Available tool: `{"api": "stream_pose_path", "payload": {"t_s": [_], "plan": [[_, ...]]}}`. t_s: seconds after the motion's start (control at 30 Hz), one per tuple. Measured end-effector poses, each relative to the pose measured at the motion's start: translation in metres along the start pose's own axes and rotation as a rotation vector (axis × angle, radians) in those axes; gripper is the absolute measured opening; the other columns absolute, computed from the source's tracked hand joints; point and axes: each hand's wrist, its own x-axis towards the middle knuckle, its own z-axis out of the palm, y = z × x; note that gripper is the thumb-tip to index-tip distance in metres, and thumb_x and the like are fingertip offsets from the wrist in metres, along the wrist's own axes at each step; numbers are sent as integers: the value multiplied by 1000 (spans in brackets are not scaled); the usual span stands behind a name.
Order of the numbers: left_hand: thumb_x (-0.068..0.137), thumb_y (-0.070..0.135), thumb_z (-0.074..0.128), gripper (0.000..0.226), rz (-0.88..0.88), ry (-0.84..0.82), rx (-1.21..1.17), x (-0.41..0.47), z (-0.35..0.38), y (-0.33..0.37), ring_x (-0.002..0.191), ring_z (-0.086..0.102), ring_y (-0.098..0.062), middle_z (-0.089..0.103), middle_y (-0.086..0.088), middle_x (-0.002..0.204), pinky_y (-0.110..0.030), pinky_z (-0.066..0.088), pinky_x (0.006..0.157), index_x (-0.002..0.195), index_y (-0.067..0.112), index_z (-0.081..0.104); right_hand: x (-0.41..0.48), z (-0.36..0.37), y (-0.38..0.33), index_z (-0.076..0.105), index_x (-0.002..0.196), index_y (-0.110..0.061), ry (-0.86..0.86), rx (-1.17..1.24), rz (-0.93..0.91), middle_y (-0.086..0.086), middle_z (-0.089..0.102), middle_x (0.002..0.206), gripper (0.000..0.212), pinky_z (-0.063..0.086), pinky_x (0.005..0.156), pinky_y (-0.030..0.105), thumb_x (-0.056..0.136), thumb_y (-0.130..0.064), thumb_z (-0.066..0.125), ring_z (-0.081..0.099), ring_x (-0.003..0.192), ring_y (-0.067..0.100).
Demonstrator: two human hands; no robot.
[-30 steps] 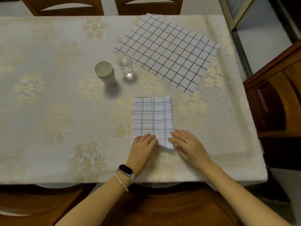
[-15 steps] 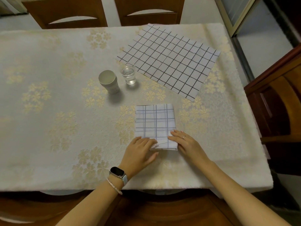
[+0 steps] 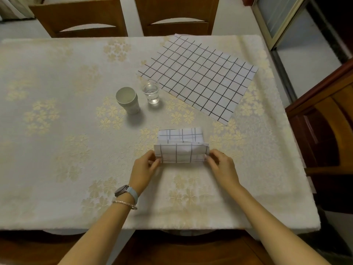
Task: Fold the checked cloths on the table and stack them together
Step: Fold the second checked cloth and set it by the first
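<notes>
Table (image 3: 57, 142): folded cloth (image 3: 181, 154), long axis left-right

folded cloth (image 3: 182, 154): middle hidden behind raised flap
fingers (image 3: 151, 162): tips behind flap corners
chairs (image 3: 80, 16): cropped at top edge

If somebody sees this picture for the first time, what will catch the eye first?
First, the two hands near the front edge of the table: the left hand and the right hand each pinch a near corner of the small checked cloth, lifting that edge off the table. Next, the large checked cloth lies flat and unfolded at the far right, with a pale cup and a glass of water side by side to its left.
</notes>
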Motion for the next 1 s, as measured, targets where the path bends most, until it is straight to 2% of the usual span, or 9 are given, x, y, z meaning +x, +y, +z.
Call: {"api": "stream_pose_path", "payload": {"t_s": [0.07, 0.1, 0.23, 0.4, 0.5, 0.83, 0.9, 0.93, 1.0], "plan": [[93, 23, 63, 16, -51, 33, 4, 9, 2, 5, 62, 56, -14, 62, 4, 70, -22, 45, 59, 82, 13, 57, 10, 3, -5, 64, 87, -16, 57, -5, 52, -2, 67, 78, 18, 52, 64, 33, 95, -31, 60, 64, 74, 15], [93, 26, 63, 18, -73, 52, 4, 13, 3, 8, 61, 54, -11, 60, 6, 69, -19, 42, 57, 81, 16, 56, 15, 4, -8, 64, 88, -17, 82, -24, 74, -3, 68, 80, 20, 53, 64, 34, 95, -34, 60, 65, 75, 15], [94, 37, 59, 20, -156, 88, 86, 25, 7, 12, 65, 60, -14, 65, 3, 74, -27, 47, 56, 86, 18, 57, 34, 7, -14, 65, 90, -21, 142, -114, 147, -7, 69, 82, 22, 53, 61, 36, 94, -42, 59, 64, 73, 16], [95, 41, 57, 22, -245, 120, 186, 35, 12, 15, 70, 61, -18, 64, 2, 78, -25, 46, 58, 88, 20, 56, 53, 10, -16, 69, 93, -21, 99, -200, 254, -6, 69, 82, 20, 52, 63, 32, 92, -40, 62, 65, 76, 17], [95, 41, 57, 20, -254, 139, 242, 38, 16, 13, 71, 60, -20, 62, 3, 75, -31, 52, 62, 87, 23, 54, 60, 11, -18, 70, 91, -20, 94, -224, 307, -3, 70, 82, 22, 51, 62, 30, 91, -40, 63, 65, 75, 20], [94, 39, 58, 21, -266, 183, 342, 43, 21, 17, 70, 61, -22, 63, 2, 75, -30, 50, 59, 90, 19, 58, 68, 17, -22, 67, 85, -20, 136, -307, 331, -1, 70, 77, 23, 42, 54, 26, 92, -41, 60, 62, 68, 21], [90, 30, 64, 16, -210, 228, 399, 44, 22, 20, 73, 59, -23, 60, -1, 79, -32, 49, 57, 93, 16, 56, 68, 18, -23, 66, 85, -20, 135, -336, 329, -1, 69, 76, 21, 40, 53, 25, 92, -38, 59, 61, 66, 21], [85, 21, 69, 17, -111, 270, 445, 44, 23, 20, 75, 56, -24, 59, -4, 83, -34, 48, 56, 94, 13, 56, 68, 18, -22, 65, 84, -21, 133, -350, 326, -1, 69, 76, 20, 41, 53, 25, 92, -38, 59, 61, 66, 21], [74, 5, 77, 28, 203, 294, 555, 44, 30, 20, 80, 57, -28, 61, -11, 91, -36, 51, 63, 95, 8, 60, 69, 19, -21, 64, 84, -21, 131, -373, 316, 0, 69, 75, 19, 42, 53, 26, 92, -37, 58, 61, 66, 22]]}}
